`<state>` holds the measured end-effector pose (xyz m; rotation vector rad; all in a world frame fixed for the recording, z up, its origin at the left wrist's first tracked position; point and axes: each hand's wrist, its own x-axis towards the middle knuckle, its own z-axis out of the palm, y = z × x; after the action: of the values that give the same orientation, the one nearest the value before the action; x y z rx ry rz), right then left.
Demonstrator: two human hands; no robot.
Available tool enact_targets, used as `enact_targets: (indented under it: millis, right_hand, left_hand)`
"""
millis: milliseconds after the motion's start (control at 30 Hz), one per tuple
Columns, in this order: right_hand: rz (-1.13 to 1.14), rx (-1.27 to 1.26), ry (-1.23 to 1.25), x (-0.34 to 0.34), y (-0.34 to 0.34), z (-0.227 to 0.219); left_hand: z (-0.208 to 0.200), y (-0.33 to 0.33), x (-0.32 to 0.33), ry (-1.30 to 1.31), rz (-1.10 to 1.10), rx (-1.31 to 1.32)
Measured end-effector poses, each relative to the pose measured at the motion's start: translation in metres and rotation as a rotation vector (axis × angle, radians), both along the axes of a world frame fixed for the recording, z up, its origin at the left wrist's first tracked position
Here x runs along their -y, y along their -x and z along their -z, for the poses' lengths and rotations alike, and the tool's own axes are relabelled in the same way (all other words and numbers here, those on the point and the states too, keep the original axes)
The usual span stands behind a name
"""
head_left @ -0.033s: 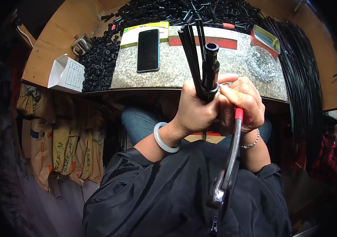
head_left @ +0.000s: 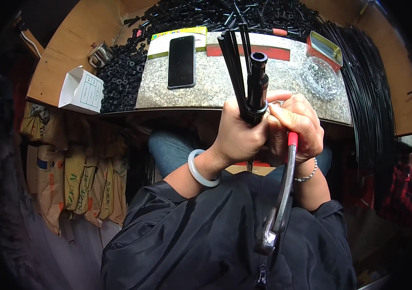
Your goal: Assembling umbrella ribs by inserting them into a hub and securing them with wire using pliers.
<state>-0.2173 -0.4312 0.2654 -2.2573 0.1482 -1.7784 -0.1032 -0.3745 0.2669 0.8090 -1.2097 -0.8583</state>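
My left hand (head_left: 242, 133) is wrapped round a black umbrella frame (head_left: 257, 89), whose hollow tube stands up with its open end toward me. Several thin black ribs (head_left: 232, 63) rise beside the tube from the same grip. Against the tube's collar, the fingertips of my right hand (head_left: 300, 123) pinch together; what lies between them is too small to make out. That hand also holds pliers (head_left: 283, 198) by a red-tipped handle, with the metal head hanging down in front of my black jacket. The lower part of the frame is hidden behind my hands.
A phone (head_left: 181, 63), a red bar (head_left: 247, 51), a clear glass dish (head_left: 320, 77) and a red tin (head_left: 324, 50) lie on the speckled board (head_left: 206, 92). Small black parts (head_left: 121, 79) heap around it. Long black rods (head_left: 368, 96) hang over the right edge. A white box (head_left: 81, 91) stands left.
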Motion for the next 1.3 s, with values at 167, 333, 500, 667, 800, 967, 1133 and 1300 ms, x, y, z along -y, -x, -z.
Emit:
enact_targets:
  millis: [167, 333, 500, 667, 800, 967, 1133, 1300]
  right_hand:
    - [0.016, 0.019, -0.028, -0.001, -0.003, 0.003]
    - [0.003, 0.018, -0.050, -0.004, -0.004, 0.002]
    - [0.004, 0.022, -0.053, -0.006, -0.005, 0.004]
    - [0.016, -0.019, -0.061, -0.008, -0.005, 0.001]
    - [0.041, -0.032, -0.102, -0.011, -0.005, 0.002]
    - [-0.057, -0.160, -0.242, -0.012, 0.002, -0.011]
    - [-0.126, -0.281, -0.836, -0.003, 0.012, -0.034]
    - [-0.118, -0.401, -0.799, -0.003, 0.020, -0.045]
  left_hand:
    - [0.003, -0.001, 0.000, -0.026, 0.005, -0.028]
    - [0.007, -0.001, -0.002, -0.001, -0.004, -0.022]
    - [0.006, -0.003, -0.004, -0.055, 0.005, -0.048]
    - [0.012, -0.007, -0.003, 0.079, -0.059, 0.067]
    - [0.012, -0.005, -0.004, 0.050, -0.070, 0.013]
    - [0.006, -0.010, -0.007, 0.051, -0.072, 0.097]
    - [0.004, -0.015, -0.010, -0.043, -0.039, 0.148]
    - [-0.010, -0.017, -0.011, -0.212, -0.067, 0.044]
